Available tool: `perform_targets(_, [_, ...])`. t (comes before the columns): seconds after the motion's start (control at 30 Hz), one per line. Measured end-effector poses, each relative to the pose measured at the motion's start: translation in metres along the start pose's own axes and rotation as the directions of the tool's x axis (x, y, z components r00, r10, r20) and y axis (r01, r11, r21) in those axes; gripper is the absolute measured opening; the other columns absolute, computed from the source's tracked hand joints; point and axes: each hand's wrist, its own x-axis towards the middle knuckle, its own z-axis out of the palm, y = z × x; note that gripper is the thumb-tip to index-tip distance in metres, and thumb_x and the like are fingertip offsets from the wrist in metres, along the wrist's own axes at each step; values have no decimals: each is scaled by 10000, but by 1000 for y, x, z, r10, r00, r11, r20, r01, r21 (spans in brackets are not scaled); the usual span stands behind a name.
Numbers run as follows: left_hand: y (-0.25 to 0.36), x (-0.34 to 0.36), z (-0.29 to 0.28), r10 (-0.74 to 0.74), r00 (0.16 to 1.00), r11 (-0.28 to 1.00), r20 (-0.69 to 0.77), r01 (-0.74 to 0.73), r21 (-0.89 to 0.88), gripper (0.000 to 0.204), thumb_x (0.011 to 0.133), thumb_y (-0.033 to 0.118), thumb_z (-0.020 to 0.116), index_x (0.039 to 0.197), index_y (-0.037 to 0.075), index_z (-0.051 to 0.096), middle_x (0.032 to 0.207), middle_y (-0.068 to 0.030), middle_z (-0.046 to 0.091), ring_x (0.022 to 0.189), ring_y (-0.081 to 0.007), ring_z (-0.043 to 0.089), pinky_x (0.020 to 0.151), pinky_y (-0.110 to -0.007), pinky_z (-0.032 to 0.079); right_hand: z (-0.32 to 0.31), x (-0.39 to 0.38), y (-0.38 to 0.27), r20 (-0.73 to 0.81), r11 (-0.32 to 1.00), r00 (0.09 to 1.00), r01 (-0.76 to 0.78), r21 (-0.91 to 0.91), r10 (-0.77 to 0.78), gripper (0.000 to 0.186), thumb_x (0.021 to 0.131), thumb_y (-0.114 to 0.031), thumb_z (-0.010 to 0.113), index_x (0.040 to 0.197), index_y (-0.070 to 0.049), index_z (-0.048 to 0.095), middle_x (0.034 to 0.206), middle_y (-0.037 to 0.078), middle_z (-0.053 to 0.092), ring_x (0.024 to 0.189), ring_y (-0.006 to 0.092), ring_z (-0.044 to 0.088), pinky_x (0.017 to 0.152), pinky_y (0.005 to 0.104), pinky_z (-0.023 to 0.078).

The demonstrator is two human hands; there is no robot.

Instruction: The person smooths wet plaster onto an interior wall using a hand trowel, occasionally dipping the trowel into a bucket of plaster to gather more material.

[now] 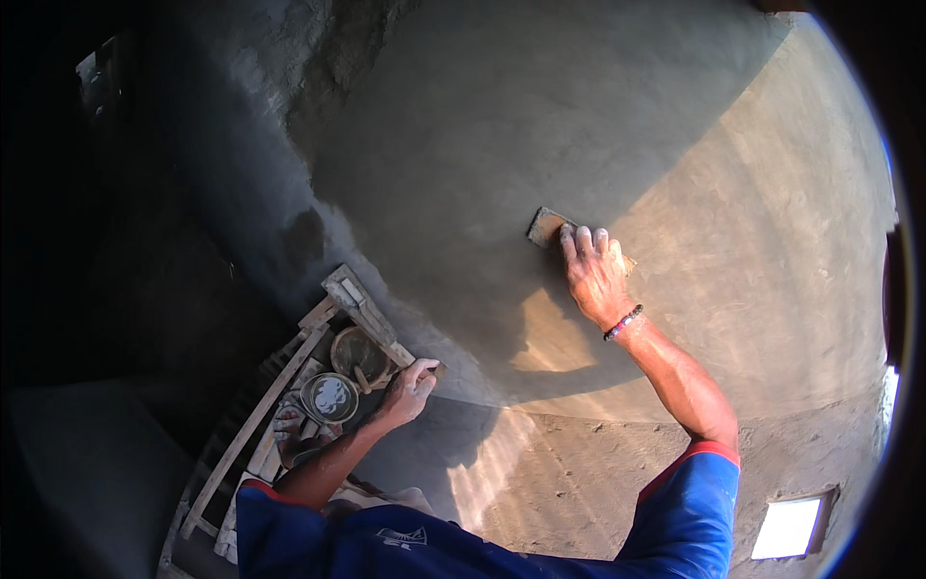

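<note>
My right hand (595, 275) is closed around a small rectangular plastering float (548, 227), pressed against the grey plastered wall (453, 174). The float's corner shows beyond my fingers; its handle is hidden under my palm. Lower down on the left, my left hand (410, 391) is closed around the near end of a plaster-smeared length of wood (365, 311), which slants up and away to the left. Below that wood sit a round basin (359, 355) and a bucket with white stuff in it (329, 397). A tool handle (363, 380) sticks out between them.
A wooden platform of rails and planks (253, 425) stands at the lower left, with cloth-like bundles on it. Rougher wall (579, 463) lies below the smoothed band. A small bright opening (789, 528) is at the lower right. The far left is dark.
</note>
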Motion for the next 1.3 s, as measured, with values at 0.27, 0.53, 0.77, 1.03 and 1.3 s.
perform_targets(0.27, [-33,14,-8,12,983,978,-182,26,205,235,905,95,573,1130,27,571,805,-130,626,748,-285,612,716,-409,492,-35,31,42,-103,962,969,-237,-138,224,607,784,-60,590,1359,80,460,965,117,535,843,253,532,665,354,456])
perform_targets(0.53, [2,25,32,60,991,995,121,-69,73,282,905,118,591,1175,40,565,876,-161,609,797,-302,596,746,-401,477,-10,-3,36,51,996,999,1,-84,3,660,792,-113,604,1414,30,436,1026,129,544,893,272,523,723,373,483])
perform_targets(0.77, [-36,18,45,2,1000,994,-3,-2,110,291,886,113,631,1161,30,583,883,-155,630,820,-297,618,764,-410,491,-31,81,13,-42,982,992,-124,-145,119,608,781,-87,594,1368,23,477,986,119,582,889,271,576,721,359,492])
perform_targets(1.03, [-58,-10,-1,-32,999,993,-30,35,109,286,889,99,611,1161,18,575,906,-157,638,807,-266,614,752,-392,491,-52,20,86,-24,978,986,-165,-129,163,653,782,-44,598,1415,1,443,945,100,556,753,238,504,625,343,426])
perform_targets(1.3, [24,32,52,132,950,938,283,-212,275,288,905,127,603,1169,16,575,864,-152,643,787,-283,621,737,-408,488,-1,81,-16,55,978,996,83,-193,-73,580,836,-159,591,1369,44,487,919,108,591,842,242,575,700,325,493])
